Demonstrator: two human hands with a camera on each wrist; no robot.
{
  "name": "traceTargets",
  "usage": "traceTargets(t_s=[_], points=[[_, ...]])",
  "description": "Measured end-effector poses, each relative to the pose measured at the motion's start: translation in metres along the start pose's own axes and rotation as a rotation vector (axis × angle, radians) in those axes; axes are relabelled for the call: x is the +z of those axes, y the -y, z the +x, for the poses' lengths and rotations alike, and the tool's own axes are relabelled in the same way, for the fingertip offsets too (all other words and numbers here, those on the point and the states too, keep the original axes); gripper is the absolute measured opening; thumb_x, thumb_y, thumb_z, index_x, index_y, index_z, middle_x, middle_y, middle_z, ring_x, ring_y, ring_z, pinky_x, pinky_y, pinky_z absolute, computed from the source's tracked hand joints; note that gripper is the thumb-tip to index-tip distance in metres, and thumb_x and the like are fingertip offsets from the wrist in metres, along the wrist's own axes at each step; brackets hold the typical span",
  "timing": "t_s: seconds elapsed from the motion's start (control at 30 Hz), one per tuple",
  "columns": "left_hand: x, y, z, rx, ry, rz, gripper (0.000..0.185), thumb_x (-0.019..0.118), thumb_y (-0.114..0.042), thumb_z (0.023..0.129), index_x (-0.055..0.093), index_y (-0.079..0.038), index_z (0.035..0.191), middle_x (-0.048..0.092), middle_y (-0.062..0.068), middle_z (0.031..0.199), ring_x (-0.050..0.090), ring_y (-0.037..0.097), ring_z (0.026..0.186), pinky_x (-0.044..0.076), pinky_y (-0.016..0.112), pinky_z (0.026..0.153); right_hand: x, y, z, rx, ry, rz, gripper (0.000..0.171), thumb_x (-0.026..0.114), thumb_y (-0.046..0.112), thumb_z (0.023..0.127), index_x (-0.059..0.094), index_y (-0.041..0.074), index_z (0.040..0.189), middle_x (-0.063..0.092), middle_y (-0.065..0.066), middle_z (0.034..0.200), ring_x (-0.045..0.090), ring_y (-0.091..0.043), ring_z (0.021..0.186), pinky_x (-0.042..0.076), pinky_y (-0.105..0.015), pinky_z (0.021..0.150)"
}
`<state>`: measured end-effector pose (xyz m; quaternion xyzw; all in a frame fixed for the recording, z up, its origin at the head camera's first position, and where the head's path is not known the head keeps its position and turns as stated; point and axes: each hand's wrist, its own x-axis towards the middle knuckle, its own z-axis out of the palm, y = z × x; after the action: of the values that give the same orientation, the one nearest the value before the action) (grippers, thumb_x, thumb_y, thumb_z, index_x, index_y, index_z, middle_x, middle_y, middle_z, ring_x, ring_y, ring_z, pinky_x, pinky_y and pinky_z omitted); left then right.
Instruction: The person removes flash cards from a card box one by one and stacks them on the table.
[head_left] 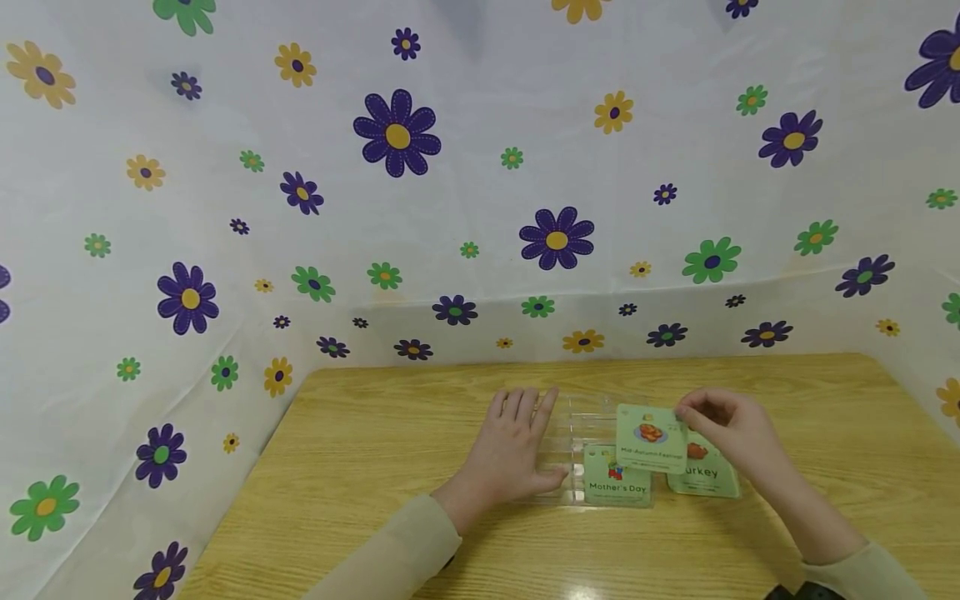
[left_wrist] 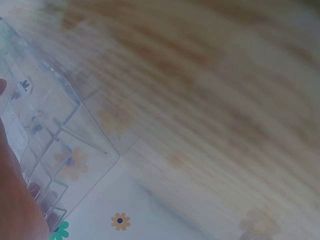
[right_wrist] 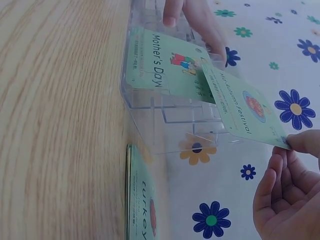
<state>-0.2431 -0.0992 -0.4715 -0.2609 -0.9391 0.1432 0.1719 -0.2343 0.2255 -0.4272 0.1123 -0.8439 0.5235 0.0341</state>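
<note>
The right hand point(head_left: 738, 429) is pinching the Mid-Autumn card point(head_left: 651, 440) above the clear tray point(head_left: 592, 427) (the Mother's Day card point(head_left: 617, 483) is lying there); the left hand point(head_left: 517, 450), fingers straight, is resting on it

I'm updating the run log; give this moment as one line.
left hand: rests on clear organizer; right hand: pinches Mid-Autumn Festival card; Mother's Day card: on organizer; turkey card: beside organizer

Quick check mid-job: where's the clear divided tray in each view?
Head: the clear divided tray is in the lower half, right of centre.
Left wrist: the tray runs along the left side.
Right wrist: the tray is upper middle.
Shared landmark: the left hand.
</note>
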Motion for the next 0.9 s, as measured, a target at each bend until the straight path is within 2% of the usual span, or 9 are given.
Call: traceTargets(t_s=[0.23,0.47,0.7,0.9], points=[[0.000,0.000,0.000,0.001,0.002,0.006,0.112,0.051,-0.083,0.088,0.021,-0.012,0.169,0.049,0.008,0.141,0.048,0.026,0.131,0.037,0.047,0.117,-0.001,-0.003,-0.001,0.014,-0.011,-0.010,0.018,0.068,0.010,0.103,0.073,-0.006,0.108,0.073,0.006,0.096,0.063,0.001,0.082,0.056,-0.020,0.075],[0.000,0.000,0.000,0.001,0.005,0.016,0.113,0.051,-0.084,0.088,0.020,-0.012,0.169,0.048,0.008,0.141,0.048,0.025,0.131,0.037,0.047,0.117,-0.005,-0.002,-0.001,0.000,-0.026,-0.012,0.018,0.066,0.010,0.104,0.072,-0.006,0.108,0.071,0.013,0.093,0.064,0.002,0.081,0.057,-0.021,0.074],[0.000,0.000,0.000,0.002,-0.002,0.012,0.113,0.052,-0.083,0.088,0.020,-0.011,0.169,0.048,0.008,0.142,0.048,0.025,0.130,0.037,0.047,0.117,-0.007,-0.005,-0.001,0.025,-0.043,-0.021,0.017,0.067,0.012,0.104,0.073,-0.004,0.107,0.073,0.003,0.096,0.062,0.001,0.081,0.054,-0.020,0.073],[-0.001,0.000,0.000,0.000,0.000,0.011,0.113,0.052,-0.083,0.088,0.021,-0.011,0.169,0.048,0.008,0.142,0.048,0.025,0.130,0.037,0.047,0.117,-0.013,-0.006,-0.001,-0.005,-0.053,-0.009,0.022,0.066,0.013,0.105,0.072,-0.006,0.112,0.068,0.024,0.092,0.062,0.005,0.082,0.054,-0.018,0.074]])
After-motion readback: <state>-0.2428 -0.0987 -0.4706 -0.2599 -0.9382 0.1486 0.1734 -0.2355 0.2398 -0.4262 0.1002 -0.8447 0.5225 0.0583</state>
